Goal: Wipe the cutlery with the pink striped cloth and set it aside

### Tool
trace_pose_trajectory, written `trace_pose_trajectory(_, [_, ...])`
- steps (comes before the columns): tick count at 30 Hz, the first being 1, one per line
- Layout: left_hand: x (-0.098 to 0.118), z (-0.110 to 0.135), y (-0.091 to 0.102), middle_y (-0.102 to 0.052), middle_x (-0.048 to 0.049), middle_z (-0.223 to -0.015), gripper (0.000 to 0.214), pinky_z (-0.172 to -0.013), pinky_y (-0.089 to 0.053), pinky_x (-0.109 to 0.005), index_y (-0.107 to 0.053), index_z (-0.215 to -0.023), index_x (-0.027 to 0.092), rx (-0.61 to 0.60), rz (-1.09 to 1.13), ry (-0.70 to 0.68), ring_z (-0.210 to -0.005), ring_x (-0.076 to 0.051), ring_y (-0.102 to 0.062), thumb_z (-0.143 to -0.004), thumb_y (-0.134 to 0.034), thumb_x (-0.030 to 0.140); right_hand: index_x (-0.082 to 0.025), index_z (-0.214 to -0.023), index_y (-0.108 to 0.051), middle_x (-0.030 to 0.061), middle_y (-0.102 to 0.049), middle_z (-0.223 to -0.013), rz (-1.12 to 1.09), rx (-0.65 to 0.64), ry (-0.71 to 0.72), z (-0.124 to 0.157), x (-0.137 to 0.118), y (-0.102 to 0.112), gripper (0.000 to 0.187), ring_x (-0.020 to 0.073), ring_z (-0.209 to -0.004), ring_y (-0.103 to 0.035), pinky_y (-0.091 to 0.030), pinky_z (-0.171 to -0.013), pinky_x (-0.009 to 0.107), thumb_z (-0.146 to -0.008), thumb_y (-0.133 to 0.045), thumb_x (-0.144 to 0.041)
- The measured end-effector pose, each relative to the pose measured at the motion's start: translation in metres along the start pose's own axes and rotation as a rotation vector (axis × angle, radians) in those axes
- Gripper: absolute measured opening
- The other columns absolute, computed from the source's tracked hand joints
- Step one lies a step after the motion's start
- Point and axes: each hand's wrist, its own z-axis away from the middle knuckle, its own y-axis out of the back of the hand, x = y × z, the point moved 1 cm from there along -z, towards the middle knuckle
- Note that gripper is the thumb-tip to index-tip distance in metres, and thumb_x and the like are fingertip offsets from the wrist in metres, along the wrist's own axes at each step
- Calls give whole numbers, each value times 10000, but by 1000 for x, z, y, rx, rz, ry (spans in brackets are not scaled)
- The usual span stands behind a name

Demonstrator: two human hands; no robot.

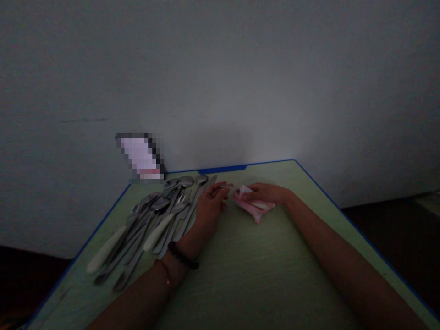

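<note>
My left hand (pixel 212 199) is closed, its fingertips pinching a thin, light metal piece of cutlery (pixel 231 187) whose kind I cannot make out. The far end of that piece disappears into a pink and white cloth (pixel 257 208). Closed over the cloth is my right hand (pixel 263 192), with a loose corner hanging below its fingers. Just left of my left hand lies a spread of metal cutlery, among it a spoon (pixel 186 181), a fork (pixel 182 200) and a piece with a white handle (pixel 158 233).
The light green table (pixel 261 275) has a blue edge and stands against a grey wall (pixel 220 91). At the back left, a blurred-out device with a bright screen (pixel 140 153) leans by the wall. Another white handle (pixel 106 250) lies near the table's left side.
</note>
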Motion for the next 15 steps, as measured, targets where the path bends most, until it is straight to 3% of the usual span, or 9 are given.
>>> trace_pose_trajectory(7, [-2,-3,4,-632,-86,-1008,451,-426,-365,-159,-598,-1022,132,113,78,-33,-647,-86,-510,-682,-680,417,-150,-892,-606,-6,-618,-745,-97,8,-38,1,5,2,386,98,-606,-507,-372,-556,218,-682,-684,-464])
trace_pose_trajectory(15, [-2,1,1,-565,21,-624,391,-415,-334,-182,-633,-982,144,-85,-147,-32,-484,-75,-459,-711,-663,424,-147,-897,-607,-4,-610,-765,-44,-44,8,0,7,4,388,98,-635,-510,-383,-586,216,-682,-686,-461])
